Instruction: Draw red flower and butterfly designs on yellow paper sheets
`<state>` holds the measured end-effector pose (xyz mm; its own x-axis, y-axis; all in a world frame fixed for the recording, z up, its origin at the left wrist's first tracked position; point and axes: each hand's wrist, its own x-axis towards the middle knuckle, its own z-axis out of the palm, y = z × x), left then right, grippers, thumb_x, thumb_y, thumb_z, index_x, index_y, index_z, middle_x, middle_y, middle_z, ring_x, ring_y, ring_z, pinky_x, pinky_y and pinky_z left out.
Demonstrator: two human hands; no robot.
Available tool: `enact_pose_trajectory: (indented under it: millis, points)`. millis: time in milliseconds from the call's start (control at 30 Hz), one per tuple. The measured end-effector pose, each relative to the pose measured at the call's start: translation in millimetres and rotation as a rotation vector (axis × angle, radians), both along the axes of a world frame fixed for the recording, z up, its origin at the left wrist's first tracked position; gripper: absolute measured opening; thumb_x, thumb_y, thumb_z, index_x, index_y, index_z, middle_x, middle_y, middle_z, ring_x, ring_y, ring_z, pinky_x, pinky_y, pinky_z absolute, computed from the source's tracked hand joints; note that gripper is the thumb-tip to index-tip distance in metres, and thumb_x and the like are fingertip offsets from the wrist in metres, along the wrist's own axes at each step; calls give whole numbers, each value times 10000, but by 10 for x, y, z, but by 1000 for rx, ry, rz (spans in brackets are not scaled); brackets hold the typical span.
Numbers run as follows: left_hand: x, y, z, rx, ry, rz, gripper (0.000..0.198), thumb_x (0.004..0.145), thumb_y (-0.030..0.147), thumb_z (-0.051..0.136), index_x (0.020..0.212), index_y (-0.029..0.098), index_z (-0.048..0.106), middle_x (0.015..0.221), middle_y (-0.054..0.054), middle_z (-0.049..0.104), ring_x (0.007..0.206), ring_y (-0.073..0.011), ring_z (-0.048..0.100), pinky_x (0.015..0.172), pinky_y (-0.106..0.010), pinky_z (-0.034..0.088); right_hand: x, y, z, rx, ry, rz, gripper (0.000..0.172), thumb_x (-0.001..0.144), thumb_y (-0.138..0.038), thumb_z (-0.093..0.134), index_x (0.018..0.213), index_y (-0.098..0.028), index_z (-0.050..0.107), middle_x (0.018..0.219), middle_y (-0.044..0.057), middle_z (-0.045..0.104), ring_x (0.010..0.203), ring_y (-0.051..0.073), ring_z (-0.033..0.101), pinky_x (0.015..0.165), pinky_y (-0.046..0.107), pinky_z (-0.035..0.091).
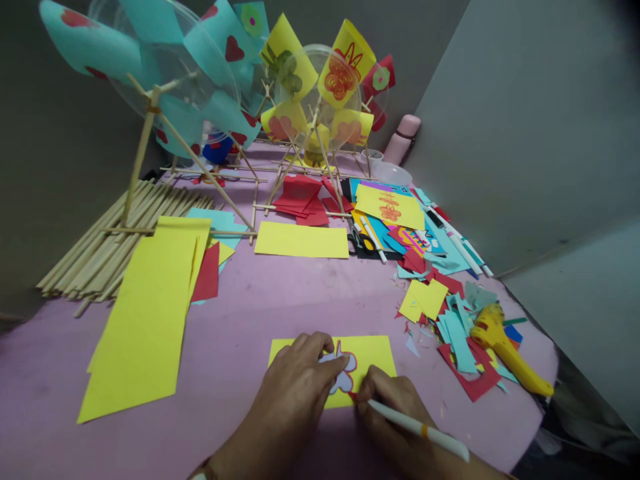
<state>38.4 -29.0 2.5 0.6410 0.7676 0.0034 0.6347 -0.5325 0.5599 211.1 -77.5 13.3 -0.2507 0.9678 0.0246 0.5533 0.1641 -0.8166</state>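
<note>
Two hands are working over a yellow card [377, 353], which is lying flat on a pink tabletop [230, 360] with its long axis running left to right in front of me. Near the middle of the card, a pale lilac cut-out [344, 381] with rounded lobes is resting, partly hidden by my thumb; a red line is following its edge.

My left hand [295, 380] is covering the left part of the card. It is gripping nothing: the fingers are bending loosely over the paper, and the thumb is lying across the cut-out, apparently pinning it.

My right hand [395, 407] is hanging over the card's near right part, fingers clenching a white pen [400, 419]. The pen is slanting, its back end pointing beyond the card, toward me and rightward. Its red tip is meeting the card just beside the cut-out's lower right edge. So the cut-out is lying to the left of and slightly beyond my pen fingers, while my left thumb, touching it, is nearer.

Left of the card, long yellow sheets [145, 320] are overlapping. Beyond it, a yellow strip [303, 240] is lying crosswise. To its right, paper scraps [457, 333] are surrounding a yellow glue gun [510, 355].
</note>
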Motion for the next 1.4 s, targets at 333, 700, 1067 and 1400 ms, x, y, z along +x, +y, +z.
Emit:
enact_pose_trajectory:
  millis: [333, 700, 1067, 1400]
  points:
    - [1, -10, -10, 2, -9, -1, 280, 903, 177, 484, 1105, 312, 625, 1052, -55, 575, 933, -231, 540, 732, -340, 425, 53, -39, -212, -18, 140, -39, 108, 782, -187, 401, 690, -241, 381, 498, -87, 363, 384, 91, 306, 389, 204, 239]
    - [5, 3, -22, 59, -8, 11, 307, 888, 158, 483, 1100, 320, 635, 1038, -46, 580, 907, -209, 545, 715, -315, 430, 2, -31, -64, -27, 144, -50, 115, 774, -191, 441, 688, -242, 383, 488, -106, 304, 383, 85, 283, 382, 199, 234]
    - [7, 7, -25, 56, 9, -2, 284, 891, 170, 486, 1087, 312, 634, 1066, -52, 580, 926, -225, 553, 722, -345, 439, 24, -16, -186, 111, 36, 59, 182, 728, -68, 439, 663, -234, 401, 545, -78, 417, 428, 81, 396, 451, 192, 318]
    - [4, -4, -36, 31, -11, -4, 270, 916, 181, 473, 1108, 307, 616, 1046, -52, 570, 918, -231, 534, 716, -353, 418, 8, 15, -193, 74, 40, 75, 181, 739, -69, 417, 669, -235, 396, 544, -80, 398, 431, 83, 381, 445, 188, 313]
